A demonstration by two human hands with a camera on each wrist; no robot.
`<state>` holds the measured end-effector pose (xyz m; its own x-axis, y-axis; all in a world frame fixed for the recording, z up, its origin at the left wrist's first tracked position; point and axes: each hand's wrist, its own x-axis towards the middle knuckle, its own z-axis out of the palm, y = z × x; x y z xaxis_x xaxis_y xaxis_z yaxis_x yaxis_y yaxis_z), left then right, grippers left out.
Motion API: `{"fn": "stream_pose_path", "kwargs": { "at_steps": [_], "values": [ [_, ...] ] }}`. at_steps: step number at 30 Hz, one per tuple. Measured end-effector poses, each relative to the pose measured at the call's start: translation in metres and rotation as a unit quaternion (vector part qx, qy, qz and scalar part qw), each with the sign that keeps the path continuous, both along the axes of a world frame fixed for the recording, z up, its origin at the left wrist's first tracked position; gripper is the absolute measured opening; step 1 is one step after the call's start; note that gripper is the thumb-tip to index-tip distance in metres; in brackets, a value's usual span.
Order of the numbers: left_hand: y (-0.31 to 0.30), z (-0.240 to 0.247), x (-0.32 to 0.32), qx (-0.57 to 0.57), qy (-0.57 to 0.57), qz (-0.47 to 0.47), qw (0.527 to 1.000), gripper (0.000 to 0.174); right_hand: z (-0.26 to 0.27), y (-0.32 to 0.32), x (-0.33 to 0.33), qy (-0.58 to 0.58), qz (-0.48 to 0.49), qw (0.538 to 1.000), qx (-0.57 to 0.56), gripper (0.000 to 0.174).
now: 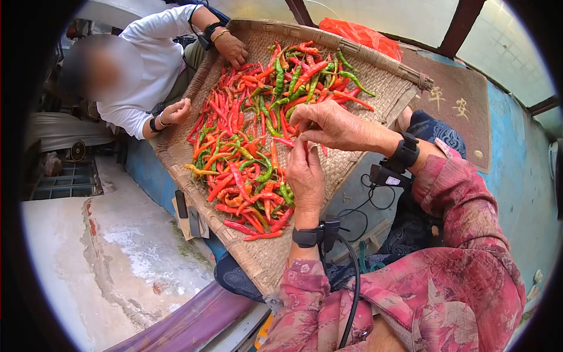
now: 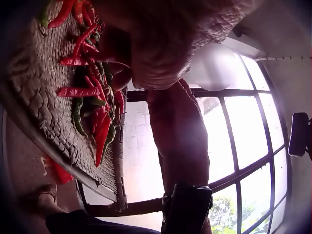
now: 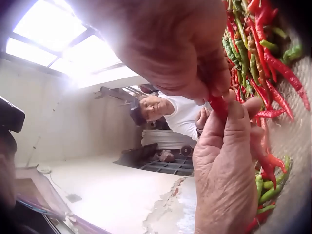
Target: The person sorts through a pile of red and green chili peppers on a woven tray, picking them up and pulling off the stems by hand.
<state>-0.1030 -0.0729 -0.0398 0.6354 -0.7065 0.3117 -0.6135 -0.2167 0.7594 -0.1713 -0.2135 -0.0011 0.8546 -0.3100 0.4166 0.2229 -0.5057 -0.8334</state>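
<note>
Over a woven tray [image 1: 255,255], my left hand [image 1: 306,180] and right hand [image 1: 345,126] meet with fingertips close together. Between them is a red chili pepper [image 3: 218,107], which both hands pinch, as the right wrist view shows; the fingers cover most of it. Red and green chili peppers [image 1: 234,146] lie heaped on the tray under and beyond my hands. In the left wrist view the left hand [image 2: 165,53] is dark and its fingertips are partly hidden.
Across the tray sits a person in a white top [image 1: 155,53], one hand [image 1: 233,49] at the peppers, the other [image 1: 176,111] by the rim. A red plastic bag [image 1: 360,38] lies behind the far edge. A black cable [image 1: 355,281] hangs from my left wrist.
</note>
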Motion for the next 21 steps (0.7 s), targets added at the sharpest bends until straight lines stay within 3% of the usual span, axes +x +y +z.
{"fn": "stream_pose_path", "kwargs": {
  "at_steps": [2, 4, 5, 6, 8, 10, 11, 12, 15, 17, 18, 21],
  "values": [
    [-0.002, 0.002, -0.001, 0.039, -0.041, -0.020, 0.998, 0.030, 0.002, -0.003, 0.000, -0.005, 0.015, 1.000, 0.019, 0.024],
    [0.000, 0.011, 0.001, 0.091, 0.107, -0.022, 0.990, 0.029, 0.006, -0.004, -0.003, 0.026, 0.012, 0.998, 0.056, 0.026],
    [0.000, 0.010, 0.007, 0.063, 0.177, -0.008, 0.982, 0.032, 0.006, -0.008, -0.004, 0.018, -0.011, 1.000, 0.022, 0.026],
    [0.001, 0.008, 0.019, 0.063, 0.175, -0.006, 0.982, 0.032, 0.007, -0.011, -0.004, 0.017, -0.010, 1.000, 0.022, 0.026],
    [0.008, 0.004, 0.046, -0.176, 0.385, 0.060, 0.904, 0.039, 0.007, -0.016, -0.006, -0.017, -0.063, 0.998, 0.011, 0.024],
    [0.002, 0.030, 0.048, -0.396, 0.455, 0.105, 0.791, 0.042, 0.011, -0.018, -0.010, 0.001, -0.076, 0.997, -0.008, 0.021],
    [0.004, 0.035, 0.055, -0.417, 0.474, 0.075, 0.772, 0.046, 0.013, -0.019, -0.010, 0.017, -0.068, 0.997, -0.011, 0.019],
    [0.006, 0.032, 0.058, -0.417, 0.468, 0.076, 0.775, 0.046, 0.013, -0.017, -0.010, 0.032, -0.059, 0.998, -0.011, 0.017],
    [0.002, 0.012, 0.061, -0.218, 0.414, 0.055, 0.882, 0.041, 0.009, -0.013, -0.007, 0.013, -0.041, 0.998, -0.049, 0.014],
    [-0.006, -0.004, 0.055, -0.271, 0.395, 0.063, 0.876, 0.029, 0.012, -0.013, -0.007, 0.025, -0.027, 0.997, -0.062, 0.014],
    [-0.007, -0.007, 0.055, -0.319, 0.422, 0.060, 0.846, 0.022, 0.013, -0.012, -0.008, 0.015, -0.029, 0.998, -0.063, 0.013],
    [-0.007, 0.000, 0.060, -0.352, 0.393, 0.066, 0.847, 0.018, 0.024, -0.010, -0.013, 0.040, -0.012, 0.997, -0.067, 0.013]
  ]
}}
